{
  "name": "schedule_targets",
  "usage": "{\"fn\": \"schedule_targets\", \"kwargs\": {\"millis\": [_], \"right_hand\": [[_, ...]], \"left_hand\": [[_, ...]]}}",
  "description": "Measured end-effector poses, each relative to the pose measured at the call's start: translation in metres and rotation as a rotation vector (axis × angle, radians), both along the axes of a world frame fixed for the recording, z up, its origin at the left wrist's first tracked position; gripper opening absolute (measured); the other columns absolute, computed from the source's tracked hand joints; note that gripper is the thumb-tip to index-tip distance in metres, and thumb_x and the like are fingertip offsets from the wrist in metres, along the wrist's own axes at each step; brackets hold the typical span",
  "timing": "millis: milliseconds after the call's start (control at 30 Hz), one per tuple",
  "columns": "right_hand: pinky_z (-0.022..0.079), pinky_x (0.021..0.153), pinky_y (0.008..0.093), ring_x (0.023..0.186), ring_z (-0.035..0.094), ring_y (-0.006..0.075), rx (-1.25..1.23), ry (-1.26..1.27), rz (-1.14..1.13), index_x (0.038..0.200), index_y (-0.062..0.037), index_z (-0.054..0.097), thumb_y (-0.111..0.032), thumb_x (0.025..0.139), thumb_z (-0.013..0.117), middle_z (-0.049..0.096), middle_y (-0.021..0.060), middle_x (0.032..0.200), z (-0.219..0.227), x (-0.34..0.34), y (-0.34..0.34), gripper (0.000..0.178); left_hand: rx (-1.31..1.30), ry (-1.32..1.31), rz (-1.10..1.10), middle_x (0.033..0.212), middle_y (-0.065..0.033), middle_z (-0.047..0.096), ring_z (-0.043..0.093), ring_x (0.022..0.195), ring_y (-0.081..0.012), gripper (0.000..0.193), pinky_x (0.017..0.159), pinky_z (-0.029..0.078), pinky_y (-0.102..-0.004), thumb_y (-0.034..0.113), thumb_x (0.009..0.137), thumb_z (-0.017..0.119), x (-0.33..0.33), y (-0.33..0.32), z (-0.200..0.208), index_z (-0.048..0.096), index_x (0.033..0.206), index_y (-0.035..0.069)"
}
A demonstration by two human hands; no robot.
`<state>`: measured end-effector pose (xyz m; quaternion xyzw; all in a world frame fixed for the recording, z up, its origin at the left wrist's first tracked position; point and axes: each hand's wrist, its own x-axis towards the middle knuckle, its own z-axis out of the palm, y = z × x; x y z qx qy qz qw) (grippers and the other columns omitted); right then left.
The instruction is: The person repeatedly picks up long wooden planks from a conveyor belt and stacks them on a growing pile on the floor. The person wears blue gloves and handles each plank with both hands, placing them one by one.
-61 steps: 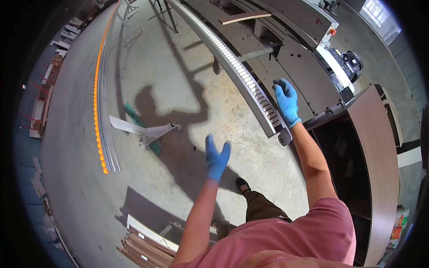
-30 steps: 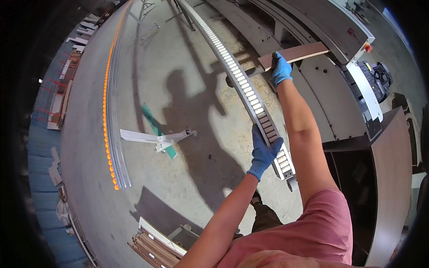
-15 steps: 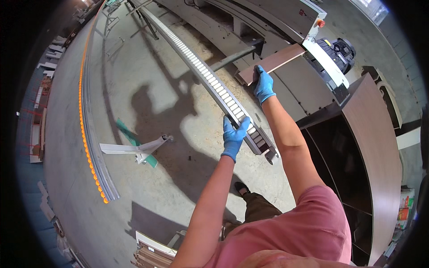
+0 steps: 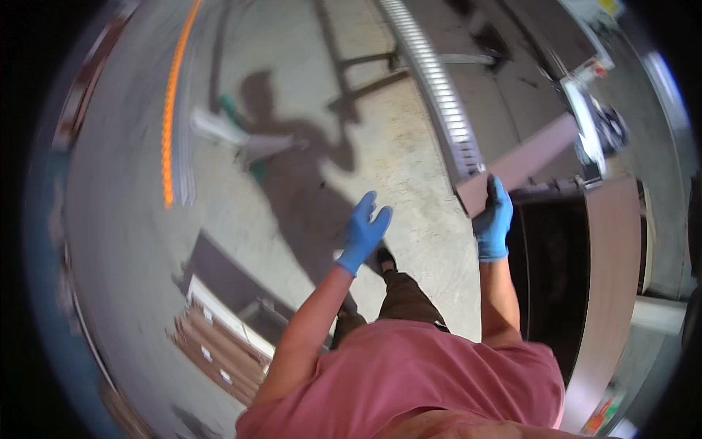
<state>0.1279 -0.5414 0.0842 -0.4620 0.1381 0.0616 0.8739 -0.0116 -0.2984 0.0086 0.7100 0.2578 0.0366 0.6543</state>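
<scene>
My right hand point(image 4: 495, 219), in a blue glove, grips the near end of a long brown wooden board point(image 4: 534, 155). The board slants up to the right, its far end at the white edge of a machine point(image 4: 583, 124). Its near end overlaps the end of a narrow roller conveyor point(image 4: 439, 88) with pale rollers; whether they touch I cannot tell. My left hand point(image 4: 363, 232), also gloved in blue, is in the air over the floor with nothing in it, its thumb and fingers apart.
A dark-fronted brown cabinet point(image 4: 613, 285) stands close on my right. Stacked brown boards point(image 4: 219, 351) lie at lower left. Farther left runs a rail with orange rollers point(image 4: 170, 124). A white metal stand leg point(image 4: 219, 130) reaches over the floor near it.
My left hand has left the conveyor and moved back toward me. My right hand has drawn the board nearer, toward the conveyor's end. The view has swung and blurred.
</scene>
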Motion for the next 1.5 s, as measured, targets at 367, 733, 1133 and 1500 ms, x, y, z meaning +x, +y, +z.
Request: {"fn": "schedule_targets", "kwargs": {"millis": [367, 733, 1133, 1500], "right_hand": [[0.054, 0.099, 0.0343, 0.111, 0.067, 0.0172, -0.361, -0.089, 1.39, 0.137, 0.0004, 0.063, -0.012, 0.097, 0.074, 0.073, 0.007, 0.123, -0.063, -0.376, 0.165, 0.043], [0.056, 0.091, 0.0299, 0.101, 0.068, 0.0131, -0.245, 0.032, 1.629, 0.124, -0.001, 0.07, -0.004, 0.101, 0.07, 0.074, 0.0044, 0.113, -0.204, -0.657, 0.409, 0.023], [0.055, 0.074, 0.0285, 0.083, 0.066, 0.0129, -0.476, 0.046, 1.718, 0.124, 0.0007, 0.072, -0.001, 0.093, 0.076, 0.074, 0.0043, 0.101, -0.378, -0.788, 0.605, 0.031], [0.057, 0.08, 0.04, 0.089, 0.073, 0.025, -1.072, -0.524, 1.761, 0.123, -0.0031, 0.073, -0.032, 0.099, 0.068, 0.077, 0.012, 0.104, -0.393, -0.802, 0.644, 0.038]], "left_hand": [[-0.365, -0.262, 0.412, 0.107, -0.0059, 0.074, 0.07, 0.093, -0.0143, 0.043, 0.086, 0.058, -0.0318, 0.032, 0.101, 0.076, -0.288, 0.098, 0.03, 0.065, 0.13, 0.002], [0.237, 0.056, 0.949, 0.132, -0.0124, 0.068, 0.064, 0.121, -0.0206, 0.049, 0.104, 0.051, -0.0347, 0.021, 0.104, 0.07, -0.65, 0.229, -0.112, 0.058, 0.146, -0.002], [0.098, 0.375, 1.376, 0.151, -0.02, 0.059, 0.061, 0.135, -0.0282, 0.052, 0.115, 0.048, -0.0381, 0.016, 0.106, 0.067, -0.871, 0.129, -0.161, 0.053, 0.15, -0.007], [-0.065, 0.333, 1.427, 0.148, -0.0178, 0.061, 0.06, 0.135, -0.0257, 0.05, 0.115, 0.048, -0.0376, 0.016, 0.105, 0.068, -0.865, 0.1, -0.177, 0.055, 0.149, -0.004]]}}
